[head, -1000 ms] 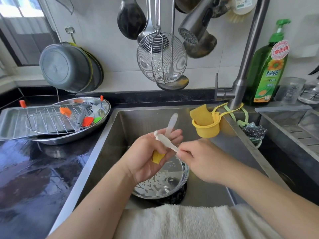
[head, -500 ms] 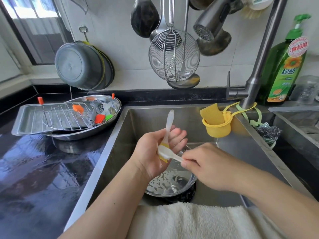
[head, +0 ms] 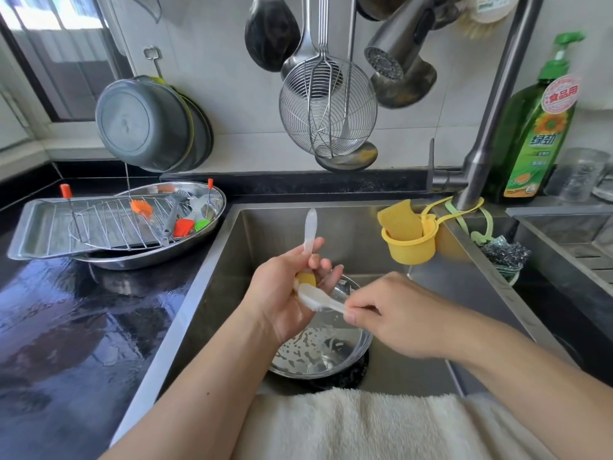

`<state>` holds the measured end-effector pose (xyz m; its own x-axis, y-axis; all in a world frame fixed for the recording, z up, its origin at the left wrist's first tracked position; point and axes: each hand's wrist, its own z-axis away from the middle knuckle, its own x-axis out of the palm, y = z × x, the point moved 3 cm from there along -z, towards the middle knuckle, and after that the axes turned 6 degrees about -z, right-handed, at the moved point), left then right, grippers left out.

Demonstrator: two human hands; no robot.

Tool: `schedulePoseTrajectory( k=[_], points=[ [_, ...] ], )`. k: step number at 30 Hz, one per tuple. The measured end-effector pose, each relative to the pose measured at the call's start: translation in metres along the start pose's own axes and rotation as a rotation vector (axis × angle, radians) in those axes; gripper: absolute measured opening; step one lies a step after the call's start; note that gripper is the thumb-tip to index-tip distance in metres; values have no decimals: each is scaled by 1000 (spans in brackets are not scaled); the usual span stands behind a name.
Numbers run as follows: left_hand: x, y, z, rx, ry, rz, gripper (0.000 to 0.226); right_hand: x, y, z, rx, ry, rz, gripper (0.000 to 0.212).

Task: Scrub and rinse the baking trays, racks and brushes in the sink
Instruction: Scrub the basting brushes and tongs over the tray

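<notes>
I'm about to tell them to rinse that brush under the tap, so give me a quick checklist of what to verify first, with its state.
1. Yellow-headed brush gripped in left hand: ok.
2. White scrubbing brush held by right hand, bristles against the yellow head: ok.
3. Both hands above the sink: ok.
4. Faucet head running: not ok, no water visible.
5. Steel bowl below still shows suds: not ok.
6. Yellow head free of soap: cannot tell.
</notes>
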<state>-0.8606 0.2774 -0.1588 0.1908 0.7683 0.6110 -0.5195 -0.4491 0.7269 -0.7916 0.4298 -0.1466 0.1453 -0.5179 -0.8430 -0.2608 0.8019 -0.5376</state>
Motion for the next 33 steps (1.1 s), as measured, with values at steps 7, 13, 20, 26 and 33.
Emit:
schedulePoseTrajectory(
  k=[7, 13, 20, 26, 33],
  points=[
    [9, -9, 3, -15, -67, -322, 24, -23, 25, 2, 175, 269, -37, 35],
    [10, -15, 5, -69, -148, -448, 23, -31, 37, -4, 331, 381, 35, 45],
    [0, -13, 0, -66, -86, -572, 20, -22, 31, -3, 404, 261, 91, 38],
    [-12, -16, -6, -161, -15, -786, 22, -15, 47, -3, 556, 197, 118, 34],
    [-40, -12, -27, -97, 221, -1247, 49, 1, 44, -7, 533, 10, 100, 48]
  ],
)
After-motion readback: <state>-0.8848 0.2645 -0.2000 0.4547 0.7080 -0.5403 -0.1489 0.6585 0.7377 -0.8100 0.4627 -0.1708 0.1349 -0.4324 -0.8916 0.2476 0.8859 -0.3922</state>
